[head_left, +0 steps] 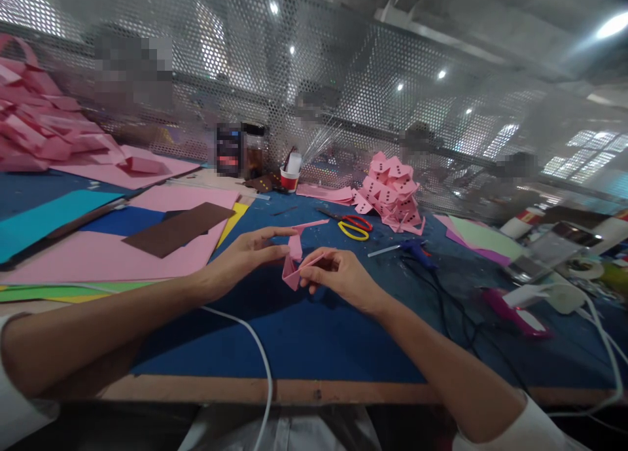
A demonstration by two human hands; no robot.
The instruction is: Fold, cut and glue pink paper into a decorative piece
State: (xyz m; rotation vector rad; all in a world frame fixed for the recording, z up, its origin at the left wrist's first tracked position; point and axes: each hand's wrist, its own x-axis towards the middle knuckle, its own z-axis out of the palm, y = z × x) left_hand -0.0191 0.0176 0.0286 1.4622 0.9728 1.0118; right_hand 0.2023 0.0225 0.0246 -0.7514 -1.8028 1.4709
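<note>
A folded piece of pink paper [293,249] is held above the blue table top, bent into angled panels with a thin flap sticking out at its upper right. My left hand [252,251] pinches its upper left side between thumb and fingers. At the lower right, my right hand [338,274] grips another edge of the same paper, fingers curled. Just beyond the hands lie scissors [356,227] with red and yellow handles. To the right of them rests a blue glue gun [417,251] with a pale glue stick in line with it.
Pink folded papers [49,124] are heaped at the far left, with coloured sheets [179,230] nearer. Dotted pink pieces [390,189] are stacked at the back. A red-and-white cup [290,177] stands before the perforated screen. A white cable [265,359] crosses the table's front edge [353,390].
</note>
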